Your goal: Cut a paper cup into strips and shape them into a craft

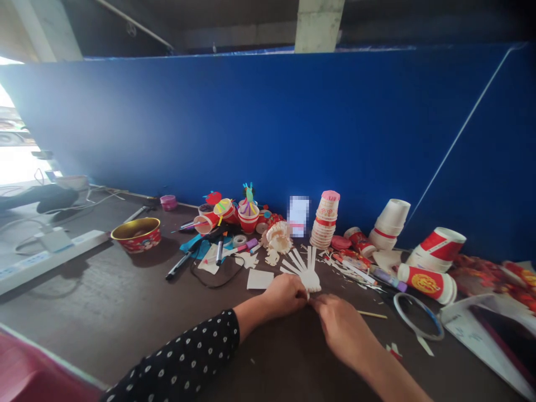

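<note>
A white paper piece (309,277), cut into strips that fan out toward the back, lies at the middle of the dark table. My left hand (286,294) is closed at its near left edge, fingers pinched on it. Close by on the right, my right hand (337,319) is also closed, its fingertips at the same near edge, almost touching those of the left. A small white bit shows between the two hands. Left of my left hand lies a white paper rectangle (259,279).
Behind the hands stand a cup stack (324,220) and decorated cups (248,216). Pens (178,265) and a red bowl (137,234) are left. More cups (427,283), a coiled ring (419,317), a stick (372,315) and paper scraps lie right. A blue partition (251,123) closes the back.
</note>
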`<state>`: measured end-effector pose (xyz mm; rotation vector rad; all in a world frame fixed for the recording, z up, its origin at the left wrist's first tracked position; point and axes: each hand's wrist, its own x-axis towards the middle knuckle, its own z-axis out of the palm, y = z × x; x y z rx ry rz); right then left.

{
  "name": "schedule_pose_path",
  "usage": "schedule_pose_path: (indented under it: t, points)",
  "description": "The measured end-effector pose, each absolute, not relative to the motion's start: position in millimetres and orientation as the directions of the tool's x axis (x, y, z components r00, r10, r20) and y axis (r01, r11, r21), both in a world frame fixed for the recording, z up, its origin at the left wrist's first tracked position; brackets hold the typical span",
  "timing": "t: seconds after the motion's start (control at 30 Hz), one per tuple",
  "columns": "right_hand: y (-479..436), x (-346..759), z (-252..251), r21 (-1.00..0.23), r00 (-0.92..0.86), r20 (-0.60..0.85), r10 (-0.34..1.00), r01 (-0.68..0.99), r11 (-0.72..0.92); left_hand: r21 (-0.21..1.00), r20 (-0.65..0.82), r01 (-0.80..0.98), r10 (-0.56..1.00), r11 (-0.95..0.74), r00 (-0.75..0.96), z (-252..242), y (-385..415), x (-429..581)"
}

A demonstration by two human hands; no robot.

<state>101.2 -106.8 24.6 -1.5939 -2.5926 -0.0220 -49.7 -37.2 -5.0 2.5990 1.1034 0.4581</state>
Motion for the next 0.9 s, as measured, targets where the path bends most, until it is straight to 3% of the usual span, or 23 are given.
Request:
schedule_pose_path:
  t: [0.23,0.47,0.9]
  points:
    - [-111,90,18,0.083,-0.400,0.057,0.915,0.915,0.395,0.355,0.169,0.687,0.767,-0.634,0.620,-6,-40,-50]
    - [-112,92,20,0.055,-0.384,0.107,0.917,0.923,0.380,0.323,0.164,0.716,0.782,-0.619,0.602,-4,-44,-49]
    - [-107,92,20,0.076,-0.385,0.086,0.919,0.922,0.379,0.451,0.211,0.680,0.809,-0.578,0.548,-5,-43,-51]
